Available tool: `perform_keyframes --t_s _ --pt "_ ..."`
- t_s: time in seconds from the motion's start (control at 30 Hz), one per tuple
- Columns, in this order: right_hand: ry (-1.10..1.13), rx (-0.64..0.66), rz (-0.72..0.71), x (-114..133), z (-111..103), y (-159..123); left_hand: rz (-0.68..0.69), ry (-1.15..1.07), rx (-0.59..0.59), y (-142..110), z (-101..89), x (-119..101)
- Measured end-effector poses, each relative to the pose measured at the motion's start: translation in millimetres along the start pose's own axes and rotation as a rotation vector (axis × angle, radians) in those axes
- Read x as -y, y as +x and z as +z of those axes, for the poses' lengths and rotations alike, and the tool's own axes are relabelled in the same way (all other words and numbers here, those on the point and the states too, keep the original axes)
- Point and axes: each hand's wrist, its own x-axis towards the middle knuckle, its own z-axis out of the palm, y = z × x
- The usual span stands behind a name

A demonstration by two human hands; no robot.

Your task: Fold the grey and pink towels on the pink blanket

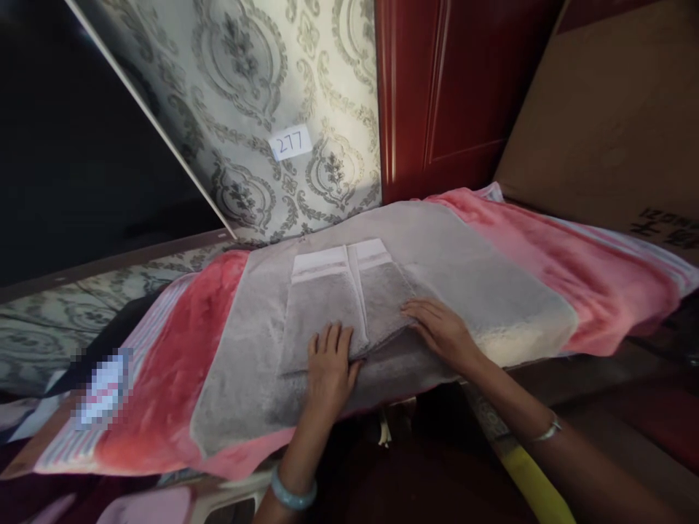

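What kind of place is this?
Probably a room in a home: there is patterned wallpaper, a red panelled door or cabinet, and soft grey cloth spread under the hands.

Below the left hand (330, 367), I can see a thick, rounded, pale blue-green bangle (293, 496). A thin, silvery metal bracelet (547, 429) circles the wrist behind the right hand (443, 331); both forearms are bare.

2 bare hands, palms down: left hand (330, 364), fingers forward; right hand (441, 333), fingers reaching left. Both forearms angled inward.
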Motion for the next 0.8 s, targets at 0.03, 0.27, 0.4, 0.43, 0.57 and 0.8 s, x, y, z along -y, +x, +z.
perform_keyframes --t_s 0.03,0.27,0.4,0.43,0.57,0.8 --pt "-0.009 -0.009 -0.011 0.2 -0.5 2.2 -0.004 0.009 -0.026 -0.1 1.2 -0.6" --pt "-0.032 0.019 -0.008 -0.3 -8.0 6.1 0.116 0.023 -0.172 8.5 3.1 8.4" --pt "-0.019 -0.03 -0.057 3.9 -11.4 0.2 0.193 -0.001 -0.247 10.2 -2.8 13.1" --pt "-0.012 -0.038 -0.06 4.8 -11.1 -4.9 0.208 -0.009 -0.249 7.9 -3.4 12.3" --pt "0.047 0.033 -0.027 5.7 -11.9 -28.0 0.193 -0.075 -0.171 -5.2 -7.7 5.5" --pt "0.053 0.237 0.194 -3.4 -2.8 19.2 0.069 -0.399 -0.018 23.0 -31.1 7.1"
